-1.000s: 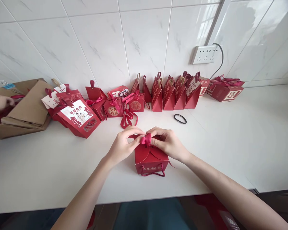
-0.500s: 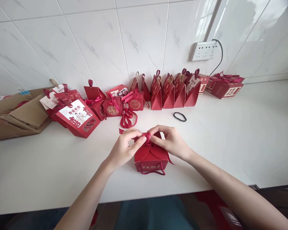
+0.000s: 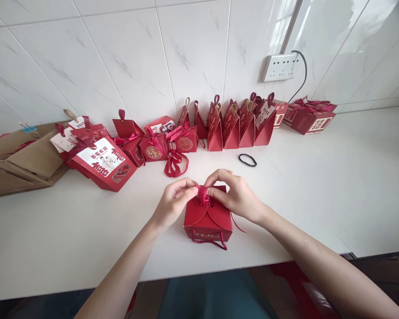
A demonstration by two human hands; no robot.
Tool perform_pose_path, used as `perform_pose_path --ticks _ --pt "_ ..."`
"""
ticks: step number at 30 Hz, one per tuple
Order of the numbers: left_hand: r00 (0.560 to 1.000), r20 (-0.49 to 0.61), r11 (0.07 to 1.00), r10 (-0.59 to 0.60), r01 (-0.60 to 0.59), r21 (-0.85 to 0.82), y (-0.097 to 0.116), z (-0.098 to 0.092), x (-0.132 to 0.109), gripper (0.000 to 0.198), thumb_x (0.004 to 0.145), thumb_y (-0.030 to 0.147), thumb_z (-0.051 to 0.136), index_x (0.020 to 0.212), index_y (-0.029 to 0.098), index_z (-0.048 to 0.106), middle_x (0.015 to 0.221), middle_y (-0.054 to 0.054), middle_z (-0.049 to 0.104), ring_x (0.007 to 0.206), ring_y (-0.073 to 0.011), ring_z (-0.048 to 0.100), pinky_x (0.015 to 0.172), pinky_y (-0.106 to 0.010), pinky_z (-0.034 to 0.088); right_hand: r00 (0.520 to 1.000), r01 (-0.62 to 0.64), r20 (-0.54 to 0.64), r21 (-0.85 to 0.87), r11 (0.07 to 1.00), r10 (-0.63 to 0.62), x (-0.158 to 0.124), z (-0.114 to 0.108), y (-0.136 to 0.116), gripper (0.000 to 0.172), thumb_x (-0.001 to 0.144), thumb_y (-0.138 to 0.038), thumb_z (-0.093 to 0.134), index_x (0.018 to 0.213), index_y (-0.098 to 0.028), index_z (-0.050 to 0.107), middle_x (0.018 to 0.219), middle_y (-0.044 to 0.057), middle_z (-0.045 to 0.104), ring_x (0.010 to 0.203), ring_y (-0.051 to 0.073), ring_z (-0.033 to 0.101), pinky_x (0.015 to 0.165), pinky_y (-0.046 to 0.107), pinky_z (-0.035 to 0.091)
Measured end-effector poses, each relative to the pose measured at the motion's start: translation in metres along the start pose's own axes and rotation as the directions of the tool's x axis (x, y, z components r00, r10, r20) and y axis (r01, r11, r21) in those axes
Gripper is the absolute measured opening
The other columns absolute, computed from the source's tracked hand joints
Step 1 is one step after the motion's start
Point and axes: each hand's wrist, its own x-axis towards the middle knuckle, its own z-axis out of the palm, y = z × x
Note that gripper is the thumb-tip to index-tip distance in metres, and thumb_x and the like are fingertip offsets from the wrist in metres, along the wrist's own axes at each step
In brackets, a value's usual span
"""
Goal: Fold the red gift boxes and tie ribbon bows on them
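Observation:
A red gift box [image 3: 208, 221] with scalloped top flaps and a twisted cord handle [image 3: 209, 243] stands near the counter's front edge. On its top is a dark red ribbon [image 3: 203, 195], looped over the flaps. My left hand [image 3: 175, 200] pinches the ribbon from the left, thumb against fingertips. From the right, my right hand [image 3: 234, 195] grips the ribbon between thumb and forefinger, its other fingers curled. One thin ribbon tail trails off the box's right side. The fingers partly cover the far edge of the box.
Behind the hands lie a coiled ribbon [image 3: 176, 164] and a black hair tie [image 3: 247, 160]. Several red gift boxes [image 3: 214, 130] line the tiled wall. Brown cardboard [image 3: 29, 164] sits at the left, and a power strip [image 3: 280, 67] is on the wall.
My left hand has drawn slightly left, away from the right hand, and the ribbon loop between them shows more. The tail at right hangs out farther. The view has shifted slightly.

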Motion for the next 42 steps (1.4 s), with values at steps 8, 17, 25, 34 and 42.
perform_pose_path --ticks 8,17,25,34,42 --pt "0.998 0.009 0.990 -0.062 0.063 -0.129 0.002 0.000 0.002 0.019 0.079 0.029 0.057 0.066 0.016 0.057 0.077 -0.004 0.064 0.072 -0.0155 0.057 0.067 -0.028 0.045 0.996 0.068 0.056 0.008 0.998 -0.068 -0.002 -0.008 -0.002 0.013 0.083 -0.010 0.053 0.089 -0.021 0.057 0.089 0.003 0.065 0.085 0.017 0.060 0.087 0.037 0.044" --pt "0.999 0.021 0.992 -0.030 0.033 -0.121 0.002 -0.003 -0.004 0.022 0.081 0.029 0.058 0.063 0.016 0.055 0.097 -0.007 0.068 0.090 -0.0196 0.062 0.080 -0.032 0.049 0.957 0.271 0.161 -0.189 0.944 -0.243 -0.006 -0.016 -0.003 0.008 0.084 -0.020 0.065 0.091 -0.020 0.061 0.093 0.005 0.062 0.090 0.019 0.056 0.093 0.043 0.038" --pt "0.996 -0.082 0.998 0.021 -0.017 0.052 0.011 0.002 -0.023 0.020 0.084 0.032 0.056 0.072 0.017 0.061 0.103 -0.007 0.069 0.096 -0.0209 0.063 0.081 -0.031 0.050 0.900 0.435 0.123 -0.293 0.851 -0.418 -0.008 -0.013 0.000 0.011 0.092 -0.016 0.055 0.085 -0.021 0.062 0.090 0.004 0.063 0.081 0.014 0.061 0.104 0.050 0.031" --pt "0.970 -0.239 0.991 -0.039 0.006 -0.136 0.006 0.021 -0.032 0.020 0.081 0.030 0.056 0.064 0.018 0.054 0.092 -0.005 0.069 0.081 -0.0173 0.063 0.069 -0.027 0.051 0.869 0.486 0.104 -0.355 0.798 -0.483 -0.012 -0.011 -0.004 0.008 0.088 -0.016 0.060 0.090 -0.022 0.063 0.089 0.003 0.065 0.081 0.015 0.064 0.103 0.050 0.034" --pt "0.931 -0.364 0.998 -0.031 0.006 -0.068 0.014 0.029 -0.061 0.020 0.080 0.030 0.054 0.063 0.020 0.056 0.075 -0.003 0.066 0.077 -0.0191 0.062 0.067 -0.029 0.051 0.795 0.587 0.121 -0.402 0.703 -0.594 -0.018 -0.007 -0.018 0.017 0.085 -0.011 0.060 0.086 -0.027 0.066 0.091 0.001 0.068 0.080 0.015 0.065 0.104 0.050 0.036"
